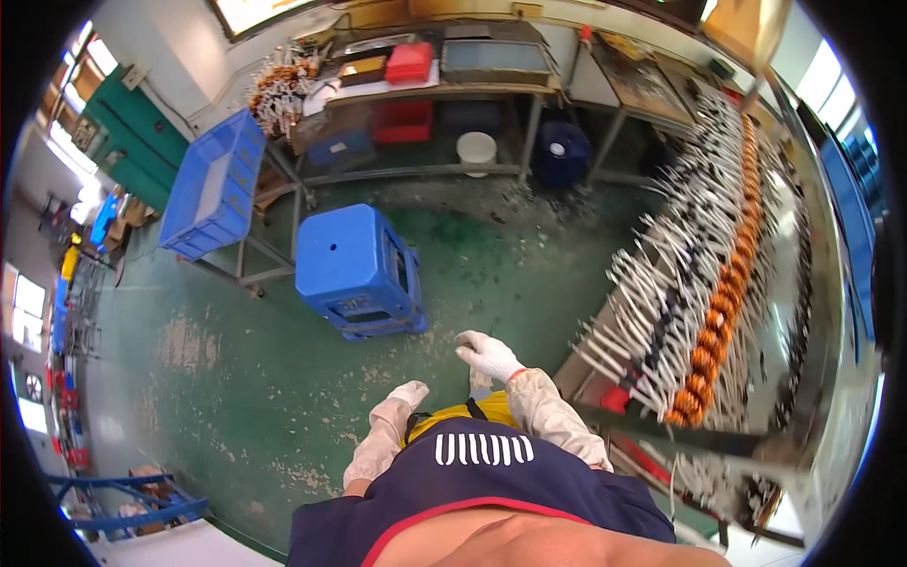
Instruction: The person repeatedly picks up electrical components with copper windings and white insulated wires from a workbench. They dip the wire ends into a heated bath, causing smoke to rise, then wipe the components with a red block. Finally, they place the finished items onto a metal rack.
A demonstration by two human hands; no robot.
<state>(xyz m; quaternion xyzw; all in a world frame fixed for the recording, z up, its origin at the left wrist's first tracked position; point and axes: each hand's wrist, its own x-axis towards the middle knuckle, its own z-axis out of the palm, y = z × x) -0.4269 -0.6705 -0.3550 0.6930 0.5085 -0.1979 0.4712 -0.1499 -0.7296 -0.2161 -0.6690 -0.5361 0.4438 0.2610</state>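
Fisheye view is taken from head, aimed steeply down and ahead; torso point(416, 482) is seen closest, left hand point(409, 393) and right hand point(488, 356) below centre, workbench point(472, 89) farther off near top.

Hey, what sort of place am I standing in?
Probably a factory workshop, perhaps one that makes or assembles wound electrical parts. A long row of orange, wire-wound-looking coils lies at the right, a blue plastic crate stands at the left, and the green floor is scuffed and worn.

Glaring windows point(820, 80), bent edges; black corners
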